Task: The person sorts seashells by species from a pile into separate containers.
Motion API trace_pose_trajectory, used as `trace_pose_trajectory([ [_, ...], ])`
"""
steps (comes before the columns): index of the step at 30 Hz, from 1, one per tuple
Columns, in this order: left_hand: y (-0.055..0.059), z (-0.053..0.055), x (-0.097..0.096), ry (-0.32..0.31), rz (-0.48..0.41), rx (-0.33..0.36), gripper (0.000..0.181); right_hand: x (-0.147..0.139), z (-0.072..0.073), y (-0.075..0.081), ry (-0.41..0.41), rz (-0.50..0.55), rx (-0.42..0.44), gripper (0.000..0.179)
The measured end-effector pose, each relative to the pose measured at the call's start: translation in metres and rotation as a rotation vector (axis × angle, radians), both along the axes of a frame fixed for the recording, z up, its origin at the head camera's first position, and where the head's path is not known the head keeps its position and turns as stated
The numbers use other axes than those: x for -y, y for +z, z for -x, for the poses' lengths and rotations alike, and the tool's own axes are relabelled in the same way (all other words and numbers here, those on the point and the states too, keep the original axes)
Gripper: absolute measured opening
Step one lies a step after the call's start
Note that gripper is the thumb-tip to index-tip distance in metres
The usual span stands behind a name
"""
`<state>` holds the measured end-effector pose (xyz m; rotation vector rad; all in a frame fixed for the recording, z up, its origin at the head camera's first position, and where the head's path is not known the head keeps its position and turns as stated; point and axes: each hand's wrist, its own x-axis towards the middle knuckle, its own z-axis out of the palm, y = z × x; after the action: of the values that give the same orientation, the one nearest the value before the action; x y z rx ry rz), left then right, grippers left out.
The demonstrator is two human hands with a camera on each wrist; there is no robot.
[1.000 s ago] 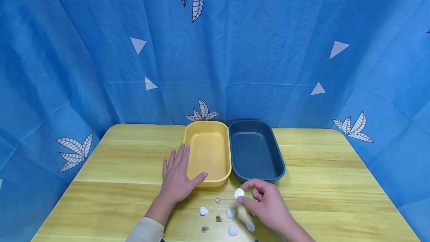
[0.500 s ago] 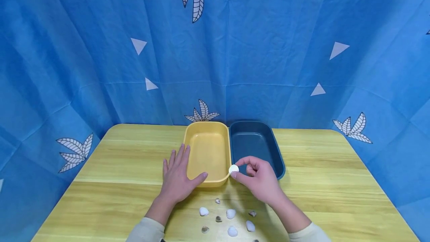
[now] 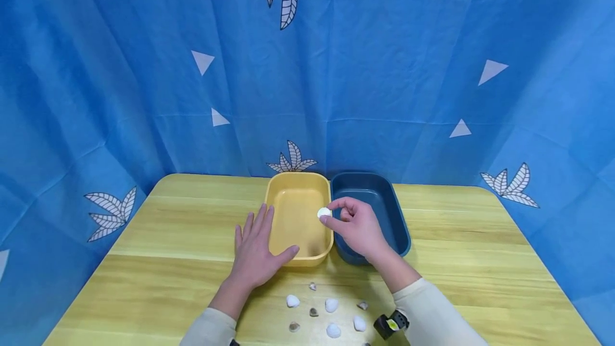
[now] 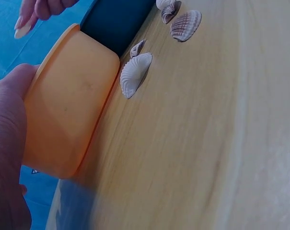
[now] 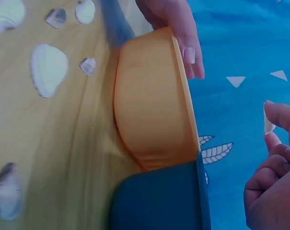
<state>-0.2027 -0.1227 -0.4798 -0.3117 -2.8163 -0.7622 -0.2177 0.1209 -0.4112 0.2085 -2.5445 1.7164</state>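
Observation:
Between thumb and index finger, my right hand (image 3: 357, 227) pinches a white seashell (image 3: 324, 212) above the right side of the yellow bin (image 3: 300, 218). The right wrist view shows that shell (image 5: 268, 120) edge-on at the fingertips. My left hand (image 3: 257, 255) rests with fingers spread against the left side and near corner of the yellow bin, its thumb over the near rim. No shells show inside the yellow bin in the head view. Several white shells (image 3: 331, 305) and small brownish shells (image 3: 294, 327) lie on the table in front of the bins.
A dark blue bin (image 3: 402, 228) stands against the right side of the yellow one, partly covered by my right hand. The wooden table (image 3: 192, 218) ends at a blue patterned curtain (image 3: 384, 68). A black wrist device (image 3: 391, 324) hangs near the right sleeve.
My right hand has carried the white shell forward and left, from in front of the bins to above the yellow bin. The left hand has stayed on the bin.

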Motion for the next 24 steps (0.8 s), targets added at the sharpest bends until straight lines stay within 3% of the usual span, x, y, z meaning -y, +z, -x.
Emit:
trace_pose_trajectory([
  [16,0.0,0.001,-0.001,-0.005,-0.005,0.005,0.107,0.033,0.043,-0.012,-0.065,0.088,-0.024,0.022],
  [24,0.002,0.001,-0.001,-0.006,-0.014,0.013,0.107,0.036,0.051,-0.019,-0.075,0.089,0.018,0.022],
])
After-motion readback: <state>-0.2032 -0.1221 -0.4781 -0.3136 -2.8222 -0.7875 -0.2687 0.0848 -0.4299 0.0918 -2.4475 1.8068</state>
